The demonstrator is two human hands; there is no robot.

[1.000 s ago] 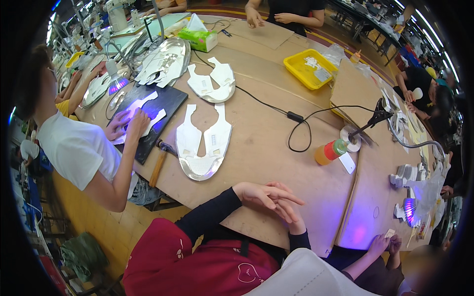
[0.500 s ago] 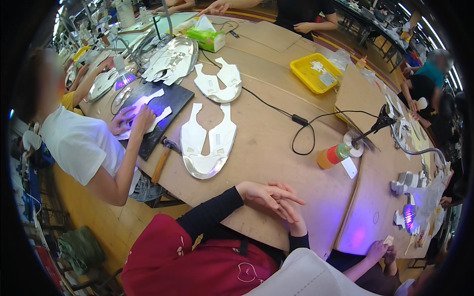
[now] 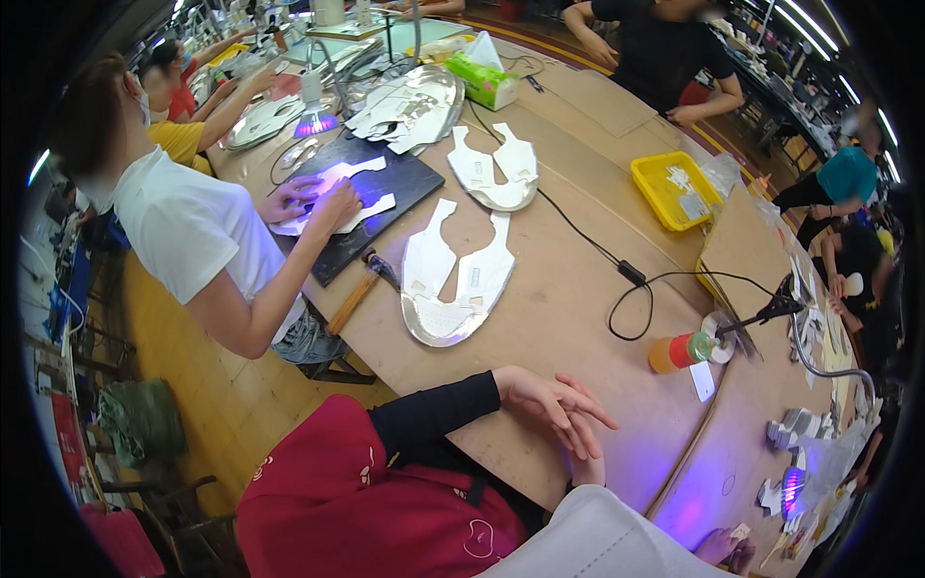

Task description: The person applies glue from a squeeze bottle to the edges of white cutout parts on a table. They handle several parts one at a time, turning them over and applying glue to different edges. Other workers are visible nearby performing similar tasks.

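Above the near table edge my left hand (image 3: 532,393) lies across my right hand (image 3: 586,451), the two touching. Fingers on both are stretched out, and nothing shows in either hand. Part of the right palm is hidden behind the left. Nearest to them, farther up the table, lies a white U-shaped shoe upper piece (image 3: 487,268) on a silver oval backing. A second such shoe upper piece (image 3: 515,159) sits just beyond it.
To the left a co-worker in white presses a white piece on a black board (image 3: 409,188) under a purple lamp (image 3: 315,120). A hammer (image 3: 355,301) lies nearby. Rightward are an orange bottle (image 3: 674,353), a cable (image 3: 631,273), a yellow tray (image 3: 665,220) and another co-worker's hands (image 3: 727,549).
The view has swung left, so the table things sit farther right in it. My hands keep nearly the same crossed pose. The far co-worker in black has shifted an arm.
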